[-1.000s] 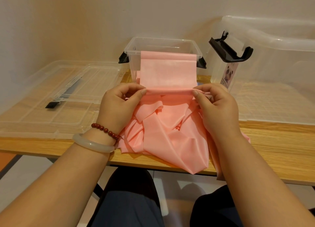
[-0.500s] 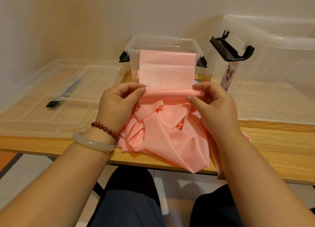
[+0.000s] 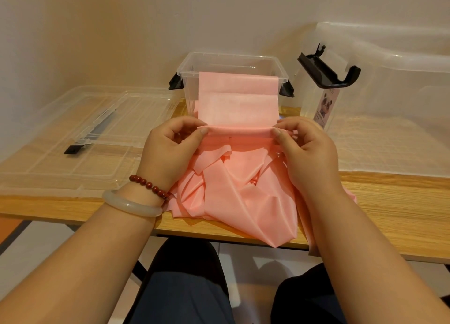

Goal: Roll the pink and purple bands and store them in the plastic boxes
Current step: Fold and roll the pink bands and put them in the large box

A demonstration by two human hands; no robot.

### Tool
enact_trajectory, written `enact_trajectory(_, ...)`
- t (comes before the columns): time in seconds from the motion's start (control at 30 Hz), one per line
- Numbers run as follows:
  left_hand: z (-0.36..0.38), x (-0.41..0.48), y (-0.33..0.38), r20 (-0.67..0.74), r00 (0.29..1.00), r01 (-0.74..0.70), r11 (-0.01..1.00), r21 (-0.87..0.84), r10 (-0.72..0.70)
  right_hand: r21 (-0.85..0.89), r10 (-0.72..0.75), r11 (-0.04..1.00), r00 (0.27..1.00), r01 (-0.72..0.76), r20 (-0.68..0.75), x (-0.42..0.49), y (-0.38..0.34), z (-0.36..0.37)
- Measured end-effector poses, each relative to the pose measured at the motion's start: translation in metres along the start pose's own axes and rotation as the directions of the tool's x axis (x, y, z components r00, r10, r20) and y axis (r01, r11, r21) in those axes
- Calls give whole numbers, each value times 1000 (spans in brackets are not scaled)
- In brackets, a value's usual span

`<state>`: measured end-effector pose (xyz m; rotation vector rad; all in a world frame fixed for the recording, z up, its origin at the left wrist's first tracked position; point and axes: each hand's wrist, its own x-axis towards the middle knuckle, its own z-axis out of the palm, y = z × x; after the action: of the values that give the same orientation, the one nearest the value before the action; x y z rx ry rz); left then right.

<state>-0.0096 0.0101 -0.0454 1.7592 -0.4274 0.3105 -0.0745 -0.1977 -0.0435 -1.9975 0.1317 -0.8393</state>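
Both the left hand (image 3: 170, 148) and the right hand (image 3: 308, 151) pinch the pink band (image 3: 237, 109) along a narrow fold; its smooth far end drapes over the small box (image 3: 187, 65), the rest heaps crumpled on the table (image 3: 389, 202).

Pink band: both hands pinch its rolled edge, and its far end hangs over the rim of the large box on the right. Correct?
Wrong box. The head view shows the left hand and right hand pinching the rolled edge of the pink band, but its far end hangs over the rim of the small middle box.
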Motion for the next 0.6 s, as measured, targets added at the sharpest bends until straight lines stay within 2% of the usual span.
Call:
enact_trajectory(0.27, -1, 0, -1, -10, 1000, 17, 1000, -13, -17, 78, 69, 994, 997, -71, 25, -3, -5, -1)
enact_trajectory(0.4, -2, 1, -1, 15, 1000, -8, 998, -59, 9, 44, 68, 997, 997, -69, 36, -3, -2, -1)
enact_trajectory(0.6, -2, -2, 2, 73, 997, -30, 999, -37, 33, 53, 60, 997, 998, -61, 19, -2, -2, -1)
